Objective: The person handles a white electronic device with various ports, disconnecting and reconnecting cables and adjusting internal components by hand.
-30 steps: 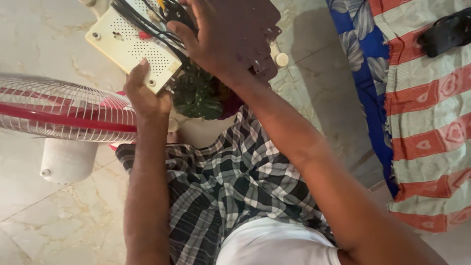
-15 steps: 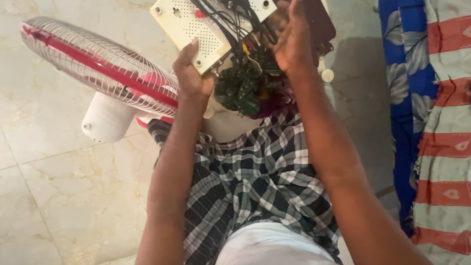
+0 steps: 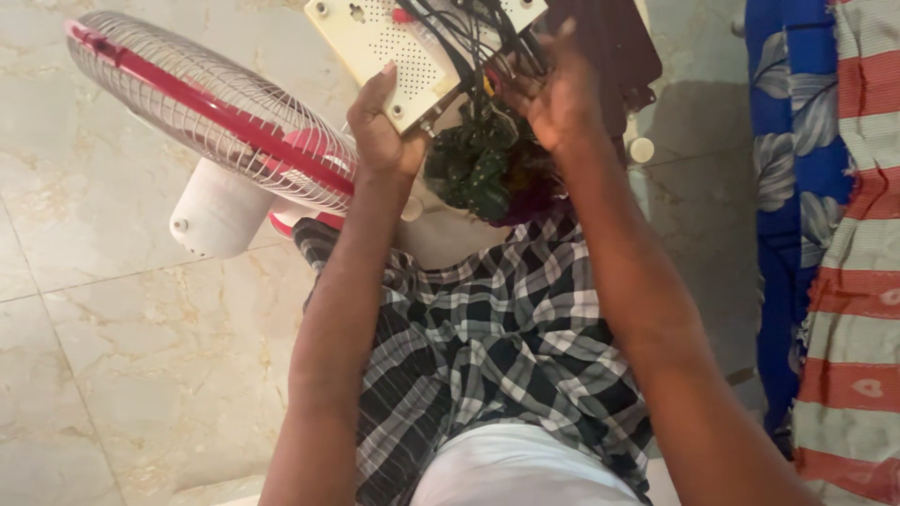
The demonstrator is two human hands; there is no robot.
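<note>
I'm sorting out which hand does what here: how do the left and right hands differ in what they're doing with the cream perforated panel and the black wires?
The left hand grips the cream perforated plastic panel at its lower edge, thumb laid flat on its face; the right hand touches no panel edge, its fingers spread among the bundle of black wires. The left hand is closed around its hold; the right hand is open. Both are raised above the checked cloth.

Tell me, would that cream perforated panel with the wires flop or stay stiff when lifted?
Probably stiff: the cream panel keeps flat though the left hand grips one corner. The black wires look floppy, drooping toward the right hand. Likely light.
</note>
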